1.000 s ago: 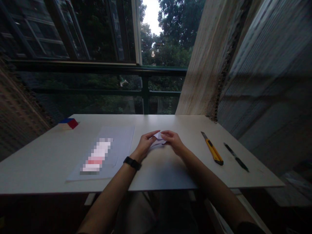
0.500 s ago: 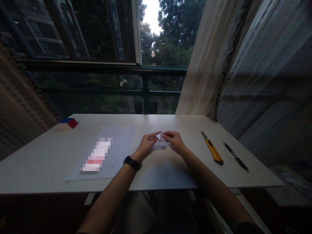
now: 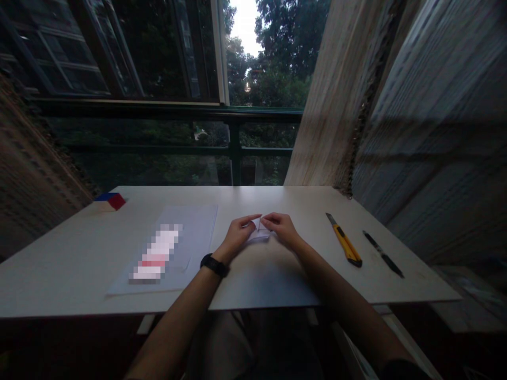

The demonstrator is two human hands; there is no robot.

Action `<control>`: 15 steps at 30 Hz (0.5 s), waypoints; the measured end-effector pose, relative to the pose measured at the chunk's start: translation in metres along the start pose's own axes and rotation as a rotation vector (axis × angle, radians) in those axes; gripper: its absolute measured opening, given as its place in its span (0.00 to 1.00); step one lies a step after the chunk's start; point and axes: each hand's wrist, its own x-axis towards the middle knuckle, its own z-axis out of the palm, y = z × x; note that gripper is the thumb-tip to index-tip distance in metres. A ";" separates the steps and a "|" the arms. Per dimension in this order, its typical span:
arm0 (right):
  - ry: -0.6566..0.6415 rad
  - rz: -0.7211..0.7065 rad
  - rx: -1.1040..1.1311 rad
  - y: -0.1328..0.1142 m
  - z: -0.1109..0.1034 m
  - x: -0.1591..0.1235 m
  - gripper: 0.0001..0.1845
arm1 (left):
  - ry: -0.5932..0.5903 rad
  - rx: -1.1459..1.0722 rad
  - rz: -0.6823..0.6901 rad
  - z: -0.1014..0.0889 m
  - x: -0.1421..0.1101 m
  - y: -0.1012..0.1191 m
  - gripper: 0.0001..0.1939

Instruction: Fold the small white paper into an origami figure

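A small folded piece of white paper [image 3: 259,236] is held between my two hands, just above the middle of the white table. My left hand [image 3: 241,232], with a black watch on its wrist, grips the paper's left side between thumb and fingers. On the opposite side, my right hand [image 3: 278,225] pinches the upper right part of the paper. A flap stands up between the fingertips. The fingers hide much of the paper's edges.
White sheets [image 3: 202,232] with a blurred-out patch lie left of my hands. A cube with blue and red faces [image 3: 111,201] sits at the far left. To the right are a yellow utility knife [image 3: 344,241] and a black pen [image 3: 383,254]. The table [image 3: 269,287] ends near my body.
The paper's flap between my fingertips has shifted and looks narrower. Both hands stay in nearly the same place and keep their hold.
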 end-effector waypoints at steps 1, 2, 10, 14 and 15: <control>-0.005 0.001 0.008 0.000 -0.001 0.000 0.16 | -0.002 -0.008 -0.007 0.000 0.000 0.000 0.19; -0.007 -0.001 0.011 0.001 -0.001 0.000 0.16 | -0.007 -0.018 -0.015 0.000 0.000 0.000 0.19; -0.004 -0.016 0.030 0.001 -0.003 -0.001 0.16 | -0.044 -0.044 -0.047 0.000 0.000 -0.001 0.20; -0.011 0.003 0.034 0.002 -0.002 -0.001 0.16 | -0.027 -0.028 -0.048 0.000 0.001 -0.003 0.19; -0.013 0.013 0.038 0.002 -0.002 -0.001 0.17 | -0.021 -0.026 -0.050 0.000 0.001 -0.004 0.19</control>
